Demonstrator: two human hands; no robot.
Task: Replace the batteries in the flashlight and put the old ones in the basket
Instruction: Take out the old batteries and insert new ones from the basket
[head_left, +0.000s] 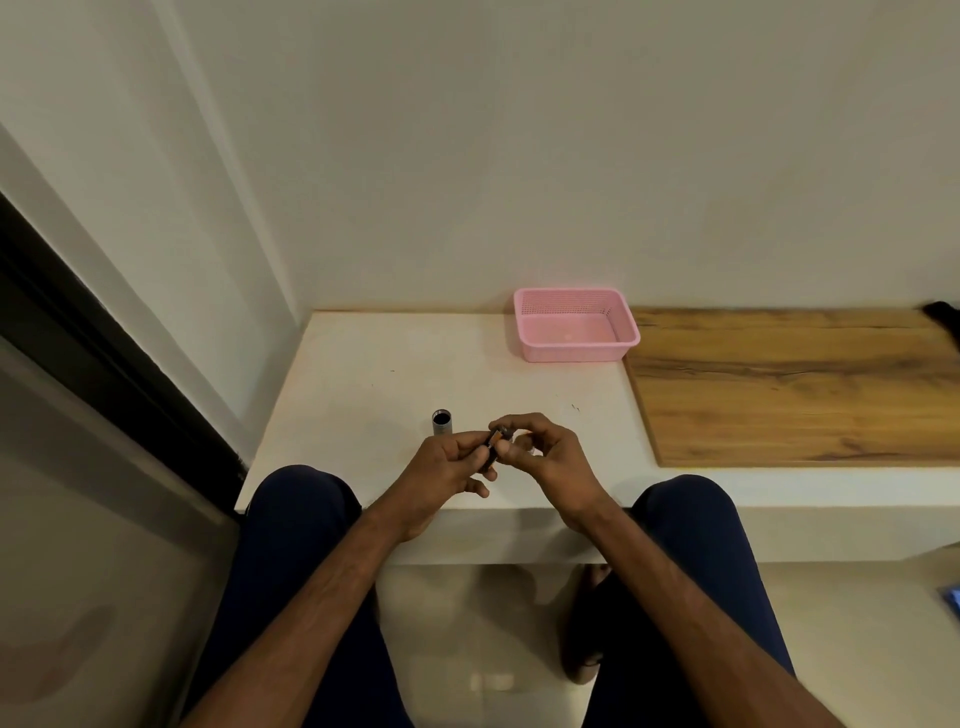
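Plain pale walls (519, 130) meet a white ledge (374, 374) with a wooden panel (789, 384).

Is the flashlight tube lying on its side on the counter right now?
No, the flashlight tube stands upright on the counter, its open end up, just beyond the left hand.

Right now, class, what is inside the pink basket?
The basket shows only its bare pink floor, with nothing lying on the part in view. Its near wall hides a thin strip of floor at the front.
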